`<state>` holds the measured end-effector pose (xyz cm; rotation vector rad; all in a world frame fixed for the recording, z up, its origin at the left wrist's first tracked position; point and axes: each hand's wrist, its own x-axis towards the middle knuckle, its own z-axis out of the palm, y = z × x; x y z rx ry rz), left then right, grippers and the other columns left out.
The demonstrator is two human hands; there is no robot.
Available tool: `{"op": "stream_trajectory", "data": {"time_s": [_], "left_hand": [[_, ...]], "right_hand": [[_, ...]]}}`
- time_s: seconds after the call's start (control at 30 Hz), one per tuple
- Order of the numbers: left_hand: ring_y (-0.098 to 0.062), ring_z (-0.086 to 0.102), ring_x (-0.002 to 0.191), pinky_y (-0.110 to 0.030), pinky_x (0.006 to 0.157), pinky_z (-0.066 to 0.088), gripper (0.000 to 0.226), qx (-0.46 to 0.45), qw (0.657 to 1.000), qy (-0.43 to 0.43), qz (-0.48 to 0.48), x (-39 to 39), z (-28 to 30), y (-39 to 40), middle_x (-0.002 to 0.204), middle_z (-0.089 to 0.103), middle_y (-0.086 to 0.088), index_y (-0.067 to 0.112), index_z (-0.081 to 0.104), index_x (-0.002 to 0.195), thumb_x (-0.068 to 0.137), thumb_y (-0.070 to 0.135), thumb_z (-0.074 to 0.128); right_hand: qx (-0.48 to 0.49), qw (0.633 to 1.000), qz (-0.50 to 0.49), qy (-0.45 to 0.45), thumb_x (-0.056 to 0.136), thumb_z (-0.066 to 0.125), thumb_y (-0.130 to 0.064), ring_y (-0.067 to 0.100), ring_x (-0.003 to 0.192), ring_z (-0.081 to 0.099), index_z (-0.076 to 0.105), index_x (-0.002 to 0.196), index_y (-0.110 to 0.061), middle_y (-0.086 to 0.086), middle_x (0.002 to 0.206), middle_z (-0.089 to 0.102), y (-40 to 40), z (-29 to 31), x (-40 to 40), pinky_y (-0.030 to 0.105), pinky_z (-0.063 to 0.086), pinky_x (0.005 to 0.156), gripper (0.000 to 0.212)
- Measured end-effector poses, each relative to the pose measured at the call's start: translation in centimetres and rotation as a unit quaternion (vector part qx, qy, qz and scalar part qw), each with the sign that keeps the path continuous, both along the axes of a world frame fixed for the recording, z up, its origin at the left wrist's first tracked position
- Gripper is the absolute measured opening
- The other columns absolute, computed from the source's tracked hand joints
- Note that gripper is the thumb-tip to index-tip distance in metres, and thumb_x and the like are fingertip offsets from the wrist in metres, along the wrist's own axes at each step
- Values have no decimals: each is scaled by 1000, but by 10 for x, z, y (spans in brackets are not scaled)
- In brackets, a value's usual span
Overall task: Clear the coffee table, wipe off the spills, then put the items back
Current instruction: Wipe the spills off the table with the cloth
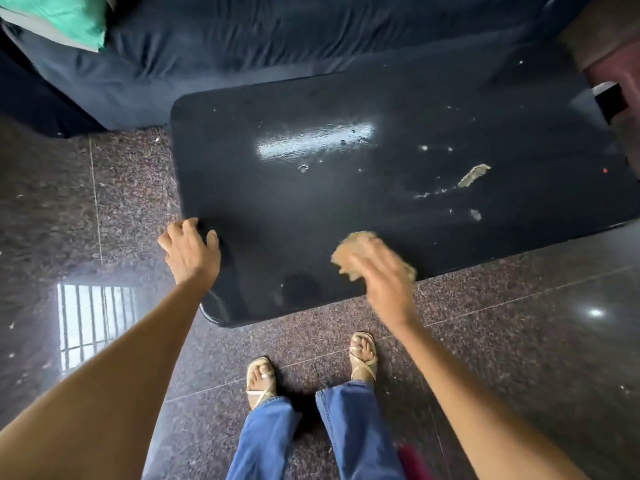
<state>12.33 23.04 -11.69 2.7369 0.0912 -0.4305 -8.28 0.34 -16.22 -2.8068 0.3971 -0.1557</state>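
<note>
A glossy black coffee table (pixel 277 209) fills the middle of the head view. Wet streaks, droplets and pale smears (pixel 473 174) mark its right half. My right hand (pixel 384 271) presses a tan cloth (pixel 349 251) flat on the tabletop near the front edge; the hand is blurred. My left hand (pixel 190 247) rests on the table's near left edge, fingers spread, holding nothing. No other items stand on the tabletop.
A dark blue sofa (pixel 242 46) runs along the table's far side, with a green cushion (pixel 65 19) at its upper left. A dark red object (pixel 609 74) sits past the table's far right corner. Polished granite floor (pixel 519 341) surrounds the table; my sandalled feet stand in front.
</note>
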Motion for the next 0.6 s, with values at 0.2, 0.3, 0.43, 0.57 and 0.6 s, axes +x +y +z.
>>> {"op": "stream_trajectory", "data": {"time_s": [0.2, 0.3, 0.43, 0.57, 0.6], "left_hand": [[-38, 33, 126, -46, 102, 29, 42, -41, 999, -15, 25, 16, -11, 34, 136, 43, -24, 3, 41, 135, 99, 22, 37], [-36, 32, 129, -44, 103, 29, 42, -47, 999, -13, 25, 23, -12, 53, 139, 42, -21, 5, 41, 137, 99, 21, 35], [-37, 33, 128, -46, 102, 30, 42, -31, 999, -4, 34, 31, -13, 82, 139, 43, -22, 4, 40, 137, 100, 22, 33], [-37, 36, 124, -47, 99, 32, 42, -20, 999, 4, 40, 35, -11, 96, 135, 46, -23, 2, 41, 136, 100, 22, 30], [-38, 37, 124, -47, 99, 31, 42, -25, 999, 7, 41, 36, -11, 96, 135, 46, -24, 1, 42, 135, 100, 22, 30]], "right_hand": [[9, 896, -441, -54, 73, 45, 10, 32, 124, 50, 64, 116, -19, 10, 135, 54, 62, -5, 44, 48, 47, 95, 56], [49, 916, -396, -35, 70, 36, 0, 29, 126, 48, 62, 121, -25, 6, 138, 52, 150, -4, 72, 46, 40, 101, 62], [67, 983, -167, -23, 75, 48, -1, 28, 127, 46, 60, 122, -25, 3, 137, 52, 248, 0, 91, 40, 34, 99, 53], [29, 994, 107, -10, 73, 53, -3, 27, 129, 42, 55, 126, -23, 2, 140, 49, 202, -9, 70, 40, 33, 105, 56], [-2, 983, 186, -6, 73, 53, -1, 26, 131, 40, 55, 126, -24, 1, 142, 47, 178, -9, 60, 39, 32, 108, 58]]}}
